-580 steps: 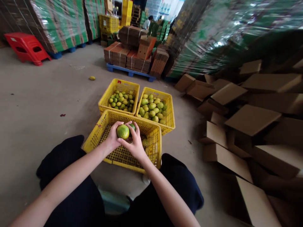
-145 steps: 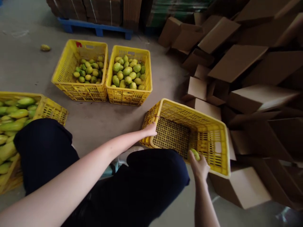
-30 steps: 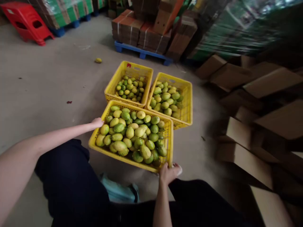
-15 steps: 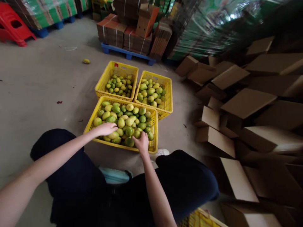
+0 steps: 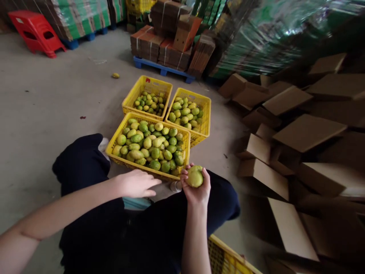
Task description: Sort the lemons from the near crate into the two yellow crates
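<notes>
One yellow-green fruit sits in the upturned right hand, which curls round it, presumably to stop it rolling; the left hand, loosely spread, holds nothing, before the near crate.

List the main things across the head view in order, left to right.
Red stool, dark red scrap on the floor, left hand, right hand holding a yellow-green fruit, heap of cardboard boxes.
</notes>
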`<state>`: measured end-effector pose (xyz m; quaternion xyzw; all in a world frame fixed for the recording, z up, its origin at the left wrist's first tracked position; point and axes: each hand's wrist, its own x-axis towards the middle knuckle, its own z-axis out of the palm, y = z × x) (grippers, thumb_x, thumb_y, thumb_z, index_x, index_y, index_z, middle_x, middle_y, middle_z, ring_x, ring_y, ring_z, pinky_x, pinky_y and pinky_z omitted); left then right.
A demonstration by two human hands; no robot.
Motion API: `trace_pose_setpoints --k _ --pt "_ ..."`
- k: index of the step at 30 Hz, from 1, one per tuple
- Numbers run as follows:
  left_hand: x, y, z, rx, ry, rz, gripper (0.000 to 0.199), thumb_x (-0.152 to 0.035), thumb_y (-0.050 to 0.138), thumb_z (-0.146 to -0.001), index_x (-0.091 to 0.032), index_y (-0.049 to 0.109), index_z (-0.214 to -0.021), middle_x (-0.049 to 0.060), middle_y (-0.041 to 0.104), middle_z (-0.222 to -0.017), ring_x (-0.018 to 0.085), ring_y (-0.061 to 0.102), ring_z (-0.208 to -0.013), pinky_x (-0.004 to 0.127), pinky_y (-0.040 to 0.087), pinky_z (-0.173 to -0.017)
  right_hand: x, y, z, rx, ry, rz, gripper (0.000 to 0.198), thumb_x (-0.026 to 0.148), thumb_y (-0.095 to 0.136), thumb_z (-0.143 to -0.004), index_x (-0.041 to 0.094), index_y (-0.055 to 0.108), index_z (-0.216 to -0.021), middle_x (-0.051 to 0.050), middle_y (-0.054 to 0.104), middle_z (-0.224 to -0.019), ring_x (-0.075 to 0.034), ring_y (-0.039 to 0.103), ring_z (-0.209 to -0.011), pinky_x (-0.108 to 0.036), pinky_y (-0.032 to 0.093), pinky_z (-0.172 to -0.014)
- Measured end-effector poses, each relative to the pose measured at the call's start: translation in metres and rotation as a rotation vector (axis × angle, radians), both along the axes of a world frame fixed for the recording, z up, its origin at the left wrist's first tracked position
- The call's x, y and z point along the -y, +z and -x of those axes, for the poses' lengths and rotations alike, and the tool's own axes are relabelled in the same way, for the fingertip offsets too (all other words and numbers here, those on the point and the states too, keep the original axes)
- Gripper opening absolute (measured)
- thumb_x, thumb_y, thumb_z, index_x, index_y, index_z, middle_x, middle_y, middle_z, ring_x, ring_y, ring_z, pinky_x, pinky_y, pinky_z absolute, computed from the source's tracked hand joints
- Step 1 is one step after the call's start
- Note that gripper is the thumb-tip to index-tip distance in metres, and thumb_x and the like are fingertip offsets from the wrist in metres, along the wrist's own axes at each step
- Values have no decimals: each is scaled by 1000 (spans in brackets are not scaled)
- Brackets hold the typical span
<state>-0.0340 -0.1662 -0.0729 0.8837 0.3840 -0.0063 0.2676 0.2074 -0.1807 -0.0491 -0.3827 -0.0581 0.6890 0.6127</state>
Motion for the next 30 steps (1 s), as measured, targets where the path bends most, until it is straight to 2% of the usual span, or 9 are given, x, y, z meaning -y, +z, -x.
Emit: trace_pose_setpoints --k 5,8,11,16,20,22,25,27,30 --pt "-78 -26 -19 -244 12 -111 36 -26 63 -86 -17 64 -120 18 69 -116 35 65 -109 46 48 -94 12 -9 4 61 -75 30 34 42 82 -66 23 68 -90 -1 68 -86 -17 65 -76 -27 55 -61" --pt "-123 -49 -30 -313 39 -124 60 -18 69 -79 -15 52 -136 22 56 -137 37 56 -124 47 46 -100 24 -13 9 135 -43 20 32 42 80 -70 26 68 -95 -1 69 -92 -20 67 -79 -35 59 -69" --pt "-144 -69 -40 -356 18 -98 76 -15 73 -75 -21 45 -145 20 43 -151 39 47 -134 50 41 -105 31 -19 13 151 30 60 34 40 80 -70 26 68 -99 -2 70 -98 -23 69 -83 -40 59 -76" --pt "-150 -90 -38 -246 -64 -144 54 -5 56 -83 -28 58 -132 12 46 -153 31 42 -140 53 35 -111 30 -24 19 90 109 85 33 31 77 -68 23 68 -99 -4 72 -100 -24 70 -87 -43 59 -82" --pt "-145 -92 -22 -158 -148 -184 49 -9 68 -78 -24 62 -125 11 54 -145 28 50 -131 50 31 -114 23 -25 32 105 148 104 34 22 74 -62 23 65 -94 -4 73 -97 -24 69 -87 -40 60 -74" --pt "-142 -88 -16 -89 -83 -179 47 -18 74 -77 -21 62 -122 11 59 -140 28 55 -126 50 28 -117 18 -23 38 155 153 117 37 19 75 -57 22 65 -93 -3 72 -91 -23 67 -81 -37 60 -67" --pt "-139 -78 -12 24 73 -139 30 -31 61 -90 -17 64 -116 10 69 -120 26 64 -112 45 40 -109 9 -14 41 250 157 86 40 16 80 -54 21 67 -92 -2 72 -89 -21 66 -79 -33 59 -63" --pt "-140 -74 -10 75 108 -136 34 -35 52 -95 -16 61 -122 10 69 -118 25 65 -110 39 48 -100 2 -3 40 294 167 46 40 16 82 -55 22 68 -92 -2 72 -92 -21 66 -82 -32 59 -64" --pt "-141 -75 -10 106 58 -155 54 -35 66 -86 -18 52 -135 12 62 -133 27 61 -119 38 50 -99 -13 14 36 318 147 9 41 16 82 -53 24 68 -91 -1 72 -91 -23 67 -86 -31 58 -65"
